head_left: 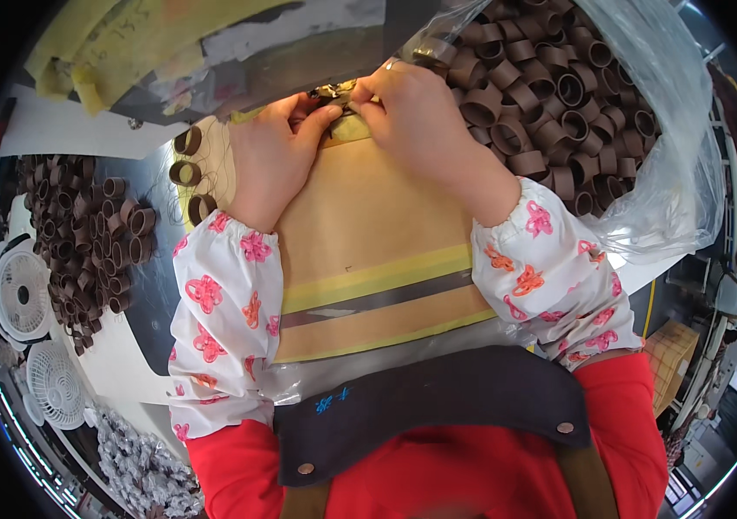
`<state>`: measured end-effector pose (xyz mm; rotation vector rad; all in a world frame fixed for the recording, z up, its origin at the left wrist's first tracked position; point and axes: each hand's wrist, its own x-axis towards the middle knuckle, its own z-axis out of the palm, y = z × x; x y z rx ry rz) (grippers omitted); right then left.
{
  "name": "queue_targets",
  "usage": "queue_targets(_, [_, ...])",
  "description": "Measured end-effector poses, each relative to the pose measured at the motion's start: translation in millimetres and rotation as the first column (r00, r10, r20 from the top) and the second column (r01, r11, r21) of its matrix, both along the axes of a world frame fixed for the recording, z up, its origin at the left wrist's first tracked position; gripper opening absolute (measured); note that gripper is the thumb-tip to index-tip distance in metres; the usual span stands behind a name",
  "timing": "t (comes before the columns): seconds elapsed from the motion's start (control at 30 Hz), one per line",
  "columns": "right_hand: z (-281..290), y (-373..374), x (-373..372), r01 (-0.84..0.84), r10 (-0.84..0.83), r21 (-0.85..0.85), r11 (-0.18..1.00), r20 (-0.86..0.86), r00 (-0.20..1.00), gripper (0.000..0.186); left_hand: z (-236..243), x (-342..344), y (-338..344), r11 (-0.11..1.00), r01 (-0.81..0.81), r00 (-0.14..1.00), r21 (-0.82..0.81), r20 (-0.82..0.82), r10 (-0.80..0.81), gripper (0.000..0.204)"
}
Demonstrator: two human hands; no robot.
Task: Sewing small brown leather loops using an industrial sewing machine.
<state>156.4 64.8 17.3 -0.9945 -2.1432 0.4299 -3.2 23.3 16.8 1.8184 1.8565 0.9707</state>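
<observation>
My left hand and my right hand meet at a lit spot beneath the grey body of a machine. Both are closed, thumbs against fingers, at a small dark piece whose kind I cannot make out. A ring shows on a finger of the right hand. Under my wrists lies a tan work surface with yellow and dark tape strips. Beside the left hand stand three brown rings with loose threads around them. The machine covers part of the working spot.
A clear plastic bag full of brown rings is at the right. More brown rings are heaped on the left. Beyond that heap are white fans and a pile of silvery grey pieces. Yellow tape covers the machine's upper left.
</observation>
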Motion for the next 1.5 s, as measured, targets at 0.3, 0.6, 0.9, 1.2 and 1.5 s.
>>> queue_targets(0.3, [45.4, -24.8, 23.4, -0.023, -0.016, 0.189, 0.982, 0.199, 0.98, 0.007, 15.5, 0.7, -42.0, 0.934, 0.159, 0.933, 0.318, -0.358, -0.037, 0.018])
queue_targets(0.6, [59.9, -5.0, 70.1, 0.005, -0.091, 0.228, 0.974, 0.369, 0.925, 0.007, 20.5, -73.5, -76.5, 0.979, -0.089, 0.917, 0.183, -0.368, 0.152, 0.01])
queue_targets(0.9, [32.3, -12.1, 12.7, -0.238, 0.25, -0.423, 0.874, -0.028, 0.968, 0.013, 16.9, 6.0, -39.1, 0.956, 0.149, 0.914, 0.251, -0.405, -0.036, 0.032])
queue_targets(1.2, [24.8, -0.4, 15.5, -0.253, 0.127, -0.761, 0.598, -0.222, 0.967, 0.009, 3.4, 1.0, -30.6, 0.977, 0.17, 0.98, 0.131, 0.078, -0.181, 0.036])
queue_targets(1.5, [12.5, -6.9, 12.4, -0.239, 0.148, -0.564, 0.79, -0.202, 0.968, 0.01, -1.1, 1.9, -24.1, 0.946, 0.205, 0.978, 0.25, -0.006, -0.21, 0.023])
